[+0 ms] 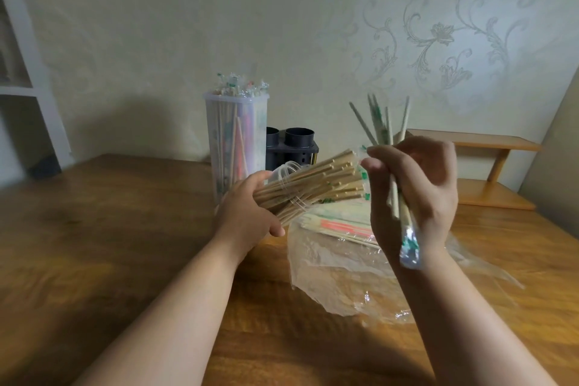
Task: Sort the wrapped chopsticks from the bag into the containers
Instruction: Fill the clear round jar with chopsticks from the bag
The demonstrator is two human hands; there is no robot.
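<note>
Gripping a tilted clear container (286, 177) of chopsticks mid-frame, my left hand (247, 208) curled round it. My right hand (416, 194), right of centre, clutched several wrapped chopsticks (409, 244). The bag (329, 285) lay below on the table (125, 229), holding more.

Wooden table (109, 229), small wooden shelf (488, 147), floral wallpaper (438, 31).

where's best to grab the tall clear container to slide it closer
Probably round the tall container midway up its straight wall, coming from its left: wrapped chopsticks poke out the top, the dark holder sits close at its right.
</note>
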